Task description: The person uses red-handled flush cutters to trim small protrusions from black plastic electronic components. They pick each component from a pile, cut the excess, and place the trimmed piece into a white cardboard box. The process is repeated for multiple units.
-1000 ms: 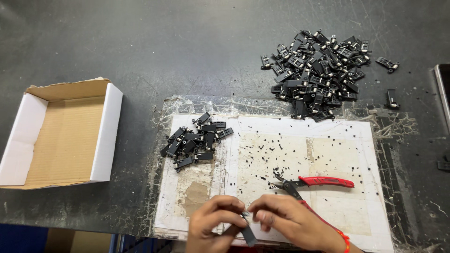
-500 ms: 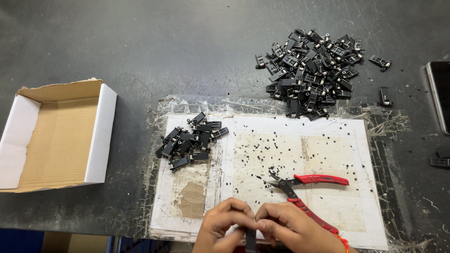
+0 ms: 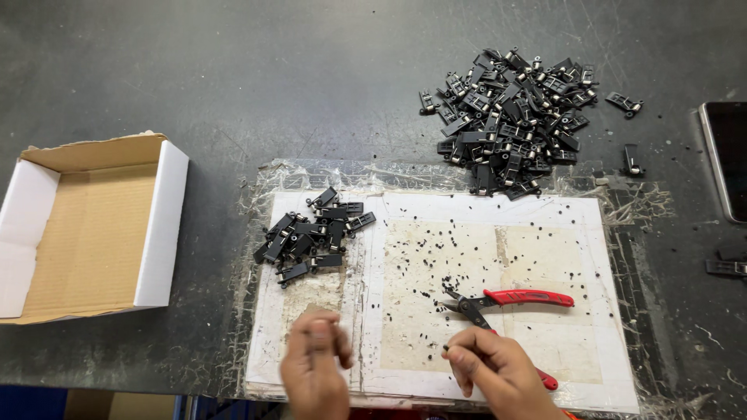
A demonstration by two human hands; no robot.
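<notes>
White paper mat (image 3: pixel 545 233), stained and speckled with black crumbs, taped flat on the dark desk (image 3: pixel 233 78). Nearest the camera, two hands over its near edge, well apart. Left hand (image 3: pixel 315 373): blurred, fingers curled inward; cannot tell whether it holds anything. Right hand (image 3: pixel 498 372): fingers drawn narrow, thumb and forefinger pinching one tiny black bit at their tips. Just beyond the right hand, one pair of red-handled cutters (image 3: pixel 506 305) lying on the mat, one handle passing under the hand.

Mid mat, left: one small pile of black clips (image 3: pixel 311 237), roughly fifteen. Left of the mat: one open cardboard box (image 3: pixel 159 225), white outside.

Far side: one large heap of black clips (image 3: pixel 510 109), too many to count; two strays (image 3: pixel 626 103) to its right. Right edge: one dark phone (image 3: pixel 727 155), partly cut off.
</notes>
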